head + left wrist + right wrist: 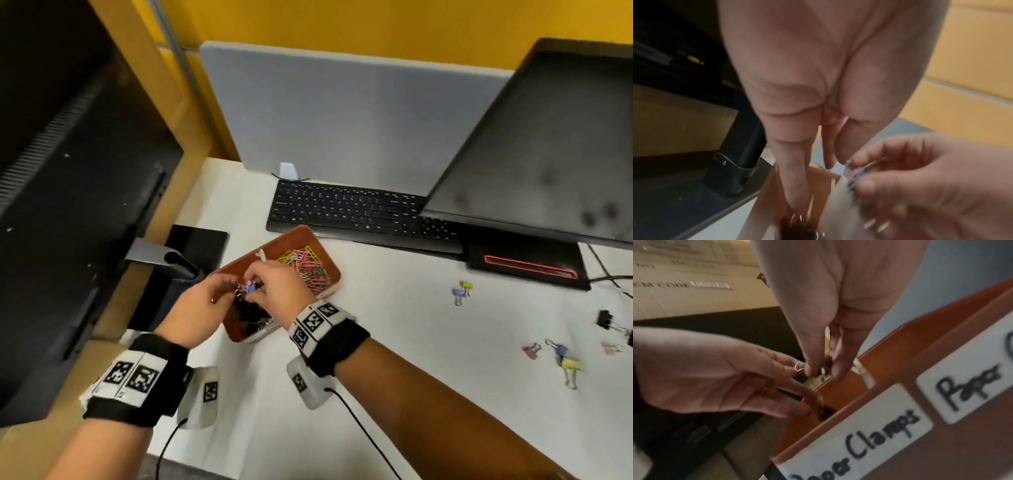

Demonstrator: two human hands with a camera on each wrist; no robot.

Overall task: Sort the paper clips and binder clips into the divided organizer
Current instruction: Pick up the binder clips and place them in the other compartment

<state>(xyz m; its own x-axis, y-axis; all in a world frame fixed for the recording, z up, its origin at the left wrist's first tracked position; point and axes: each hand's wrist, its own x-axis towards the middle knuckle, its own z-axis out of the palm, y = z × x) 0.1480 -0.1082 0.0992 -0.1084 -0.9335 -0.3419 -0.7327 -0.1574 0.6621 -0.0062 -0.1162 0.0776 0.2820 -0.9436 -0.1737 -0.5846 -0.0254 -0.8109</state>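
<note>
A brown divided organizer sits on the white desk. Its far compartment holds coloured paper clips and its near one holds black binder clips. Both hands meet above the near compartment. My right hand pinches a small blue binder clip between thumb and fingers. My left hand pinches that clip's silver wire handle. In the left wrist view the blue binder clip is blurred. White labels on the organizer wall read "Paper Clamps" and "Paper".
Loose coloured binder clips lie on the desk to the right, with more near the right edge and a black one. A keyboard lies behind the organizer. Monitors stand left and right.
</note>
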